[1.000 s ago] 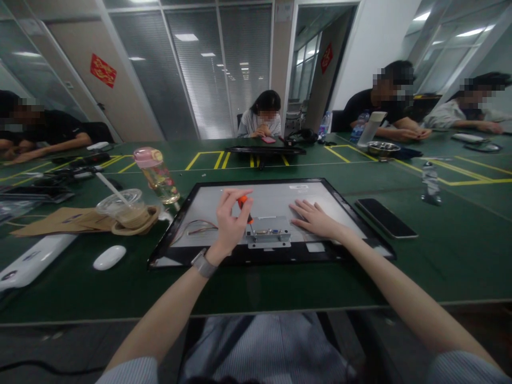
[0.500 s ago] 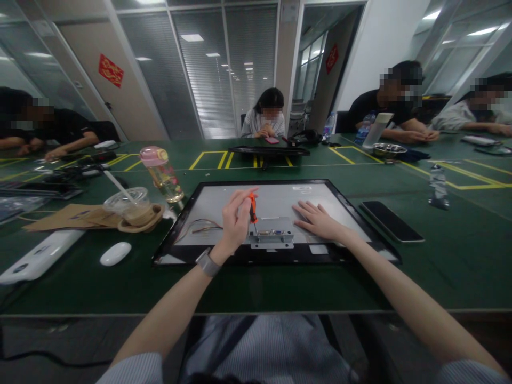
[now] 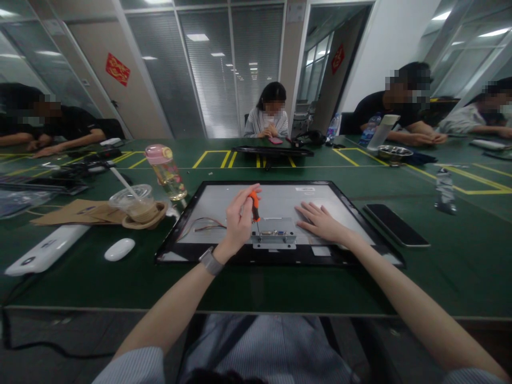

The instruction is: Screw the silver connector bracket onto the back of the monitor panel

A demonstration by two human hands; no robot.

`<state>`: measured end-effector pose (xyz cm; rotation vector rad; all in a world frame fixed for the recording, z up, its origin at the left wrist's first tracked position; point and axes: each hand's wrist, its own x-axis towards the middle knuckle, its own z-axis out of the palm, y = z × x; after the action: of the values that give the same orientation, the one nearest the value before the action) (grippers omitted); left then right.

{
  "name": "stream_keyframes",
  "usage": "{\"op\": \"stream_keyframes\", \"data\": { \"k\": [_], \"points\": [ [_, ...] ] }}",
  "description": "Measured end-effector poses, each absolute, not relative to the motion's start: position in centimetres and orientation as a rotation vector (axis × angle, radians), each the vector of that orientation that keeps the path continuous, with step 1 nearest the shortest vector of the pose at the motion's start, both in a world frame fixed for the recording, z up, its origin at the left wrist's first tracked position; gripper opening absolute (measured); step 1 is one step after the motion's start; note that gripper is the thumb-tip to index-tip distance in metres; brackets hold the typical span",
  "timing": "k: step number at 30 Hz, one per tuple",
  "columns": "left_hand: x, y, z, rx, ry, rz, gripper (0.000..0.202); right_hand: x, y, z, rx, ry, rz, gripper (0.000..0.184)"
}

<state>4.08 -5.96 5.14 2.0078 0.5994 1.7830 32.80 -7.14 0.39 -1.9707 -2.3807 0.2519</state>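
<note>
A monitor panel (image 3: 224,200) with a black frame lies face down on the green table in front of me. A small metal port bracket (image 3: 276,238) sits near its front edge. My left hand (image 3: 239,221) is closed around an orange-handled screwdriver (image 3: 254,205), held upright with its tip at the bracket's left end. My right hand (image 3: 322,223) lies flat with fingers spread on the panel's grey back, just right of the bracket. Thin red and white wires (image 3: 200,224) run across the panel to the left of my left hand.
Left of the panel are a white mouse (image 3: 119,249), a plastic cup with a straw (image 3: 134,205), a pink-lidded bottle (image 3: 166,172) and a white device (image 3: 46,249). A black phone (image 3: 396,225) lies to the right. Other people sit around the table.
The screwdriver has swung from tilted to upright in my left hand, its tip staying at the bracket. My right hand has stayed flat on the panel. The view has shifted slightly.
</note>
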Motion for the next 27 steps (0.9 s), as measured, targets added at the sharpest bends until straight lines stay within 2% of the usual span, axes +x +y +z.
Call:
{"op": "stream_keyframes", "data": {
  "k": [8, 14, 21, 27],
  "points": [
    [4.14, -5.73, 4.81, 2.073, 0.663, 1.904, 0.015, 33.31, -6.81, -0.34, -1.926, -2.391, 0.217, 0.079],
    [4.10, -5.91, 4.76, 2.019, 0.630, 1.781, 0.033, 33.18, -6.91, -0.24, -1.942, -2.389, 0.227, 0.082],
    [4.19, -5.57, 4.79, 2.118, 0.665, 1.878, 0.018, 33.28, -6.79, -0.38, -1.952, -2.376, 0.232, 0.083],
    [4.18, -5.70, 4.65, 2.036, 0.660, 1.815, 0.029, 33.19, -6.86, -0.14, -1.952, -2.391, 0.238, 0.083]
  ]
}}
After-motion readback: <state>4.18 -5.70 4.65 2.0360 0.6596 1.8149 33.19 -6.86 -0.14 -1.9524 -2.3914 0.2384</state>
